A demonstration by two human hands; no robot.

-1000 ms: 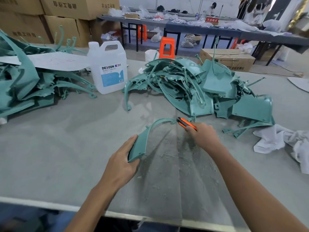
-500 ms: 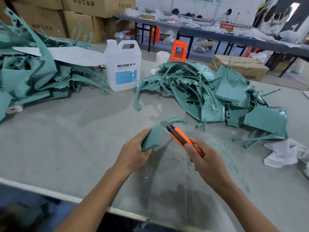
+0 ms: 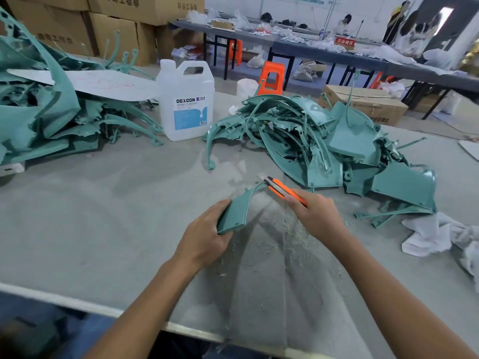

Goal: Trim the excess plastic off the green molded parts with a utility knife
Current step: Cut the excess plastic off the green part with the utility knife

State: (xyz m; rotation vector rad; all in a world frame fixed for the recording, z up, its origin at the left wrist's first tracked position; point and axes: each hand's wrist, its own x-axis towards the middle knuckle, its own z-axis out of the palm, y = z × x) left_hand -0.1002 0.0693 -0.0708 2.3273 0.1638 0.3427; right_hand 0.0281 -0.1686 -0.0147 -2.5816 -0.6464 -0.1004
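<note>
Pinching green part (image 3: 237, 209) at wide end w/ left grip (image 3: 204, 240), over tabletop (image 3: 103, 224); right grip (image 3: 320, 217) wraps utility knife (image 3: 281, 189), blade at thin tip. Part prob light, stiff, springy.

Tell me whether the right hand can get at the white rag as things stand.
Probably yes. The white rag lies on the table right of the right hand, with only thin green offcuts flat between them. But that hand grips the utility knife, so it is occupied.
</note>
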